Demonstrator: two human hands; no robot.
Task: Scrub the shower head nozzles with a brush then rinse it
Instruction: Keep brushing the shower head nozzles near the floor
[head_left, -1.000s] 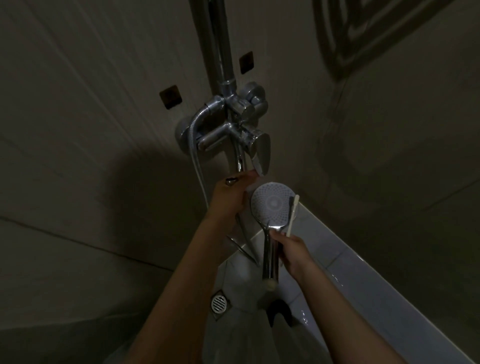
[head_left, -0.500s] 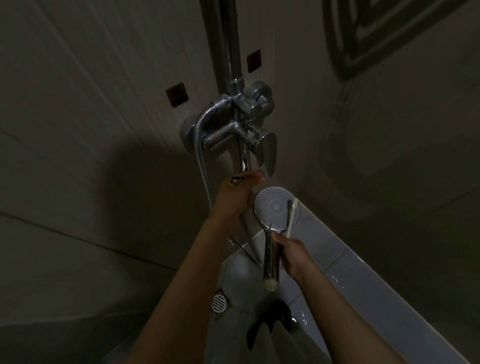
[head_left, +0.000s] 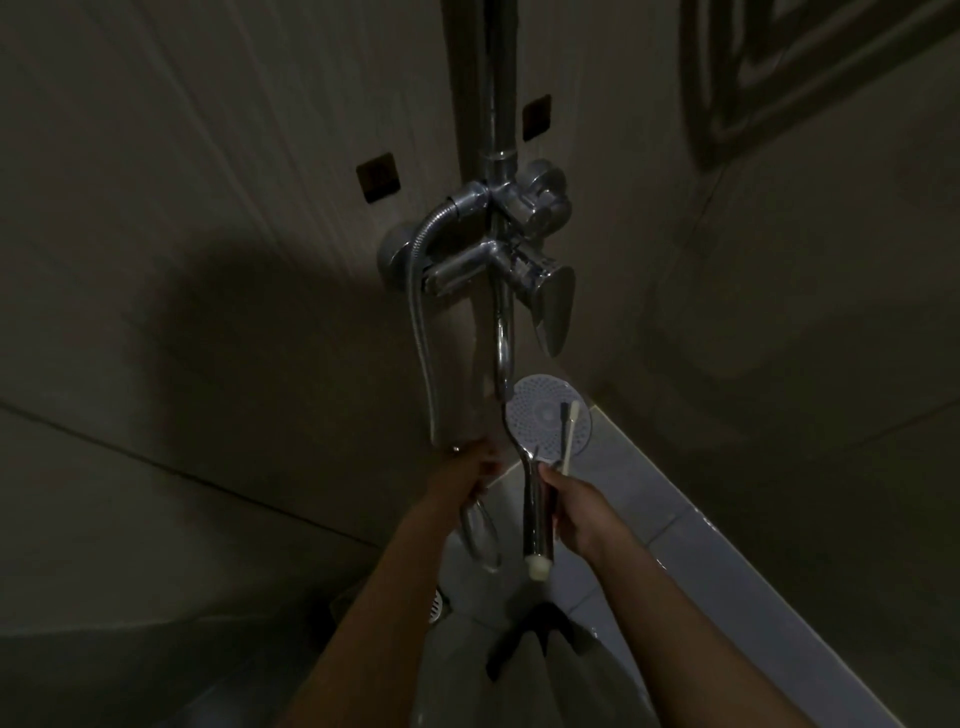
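Note:
The round shower head (head_left: 540, 423) faces up at me, its white nozzle plate showing below the tap spout. My right hand (head_left: 579, 512) grips its chrome handle (head_left: 535, 525) and, in the same grasp, a white brush (head_left: 570, 434) that lies across the right side of the plate. My left hand (head_left: 467, 467) is low by the wall, left of the handle, with its fingers closed around the metal hose (head_left: 422, 332) where it loops down.
The chrome mixer tap (head_left: 467, 270) with its lever (head_left: 553, 306) and curved spout (head_left: 503, 353) hangs just above the shower head, under a vertical riser pipe (head_left: 498, 78). A floor drain (head_left: 437, 605) sits below my arms. A white tiled ledge (head_left: 727, 571) runs along the right.
My left hand has dropped from the tap lever down to the hose by the wall. The brush has shifted inward over the nozzle plate. The right hand keeps its hold.

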